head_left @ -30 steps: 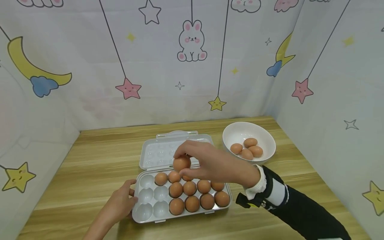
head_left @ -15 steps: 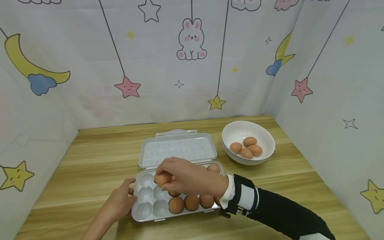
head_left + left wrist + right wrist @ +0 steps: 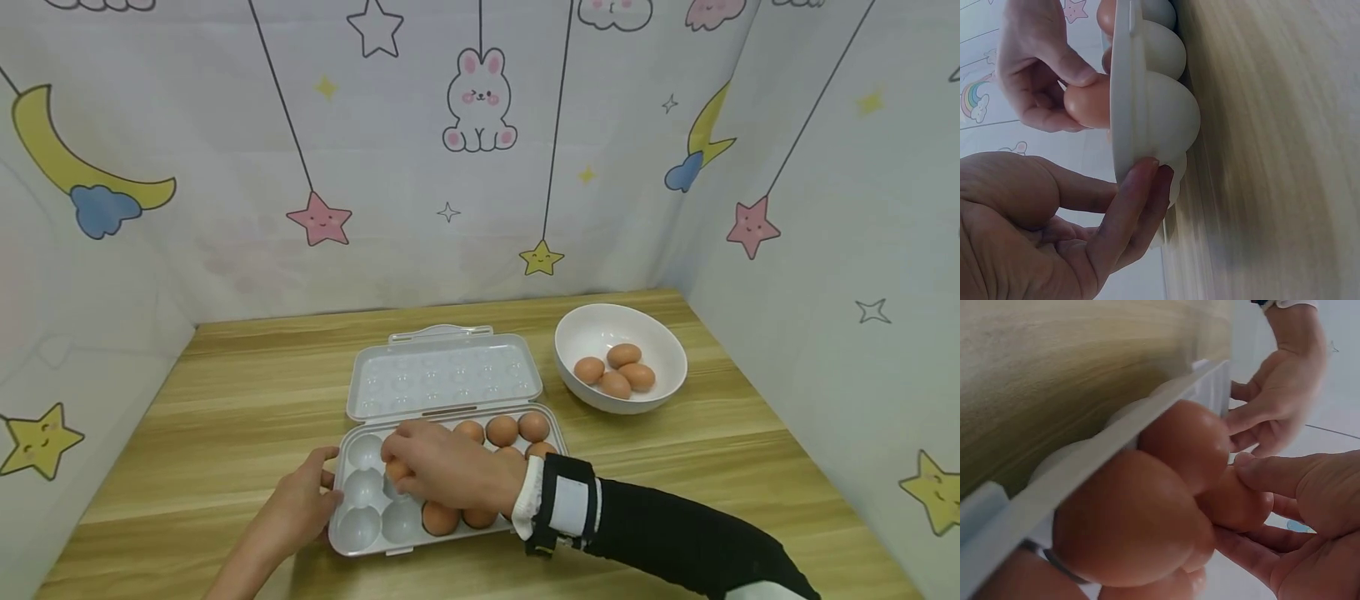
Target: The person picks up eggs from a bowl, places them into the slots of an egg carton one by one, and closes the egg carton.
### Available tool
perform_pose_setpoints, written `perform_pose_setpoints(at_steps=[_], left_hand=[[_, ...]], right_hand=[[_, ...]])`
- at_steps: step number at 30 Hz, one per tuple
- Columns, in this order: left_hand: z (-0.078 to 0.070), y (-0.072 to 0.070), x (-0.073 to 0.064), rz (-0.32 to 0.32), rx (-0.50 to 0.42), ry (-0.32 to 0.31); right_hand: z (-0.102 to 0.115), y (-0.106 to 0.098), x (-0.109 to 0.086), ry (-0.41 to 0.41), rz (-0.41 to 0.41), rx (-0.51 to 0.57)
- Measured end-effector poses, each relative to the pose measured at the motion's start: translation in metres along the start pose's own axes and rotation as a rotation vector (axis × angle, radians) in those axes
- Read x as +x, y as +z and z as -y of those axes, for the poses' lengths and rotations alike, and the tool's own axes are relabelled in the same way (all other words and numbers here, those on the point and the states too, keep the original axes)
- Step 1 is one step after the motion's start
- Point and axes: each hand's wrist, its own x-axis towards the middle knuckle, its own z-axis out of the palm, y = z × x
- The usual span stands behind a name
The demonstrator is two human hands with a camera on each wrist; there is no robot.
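Note:
My right hand [image 3: 442,467] pinches a brown egg [image 3: 397,471] between thumb and fingers, over the middle row of a white plastic egg tray [image 3: 360,527]. In the left wrist view this egg [image 3: 1088,103] stands at the tray's rim line; whether it touches a cup cannot be told. My left hand [image 3: 298,504] grips the tray's left end, fingers against its side and underneath. Brown eggs [image 3: 502,431] fill cups towards the right, several hidden beneath my right hand and wrist. The cups of the left column hold nothing.
The tray's clear lid [image 3: 442,375] lies folded back behind it. A white bowl [image 3: 660,350] with several brown eggs stands at the back right of the wooden table [image 3: 247,392]. A patterned cloth [image 3: 405,275] hangs behind and at both sides.
My right hand has carried the egg left, towards me and down, from above the back row to the middle row. My left hand keeps its place on the tray.

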Motion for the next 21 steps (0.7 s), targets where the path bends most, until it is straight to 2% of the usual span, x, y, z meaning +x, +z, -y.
perform_pose_setpoints(at_steps=[4, 9, 21], left_hand=[[0.000, 0.000, 0.000, -0.003, 0.015, 0.005], [0.000, 0.000, -0.002, -0.013, 0.011, 0.008], [-0.002, 0.000, -0.003, -0.006, -0.016, -0.004]], right_hand=[[0.000, 0.008, 0.000, -0.068, -0.013, -0.148], [0.001, 0.016, -0.002, -0.097, 0.044, -0.250], [-0.002, 0.018, -0.003, -0.108, 0.056, -0.206]])
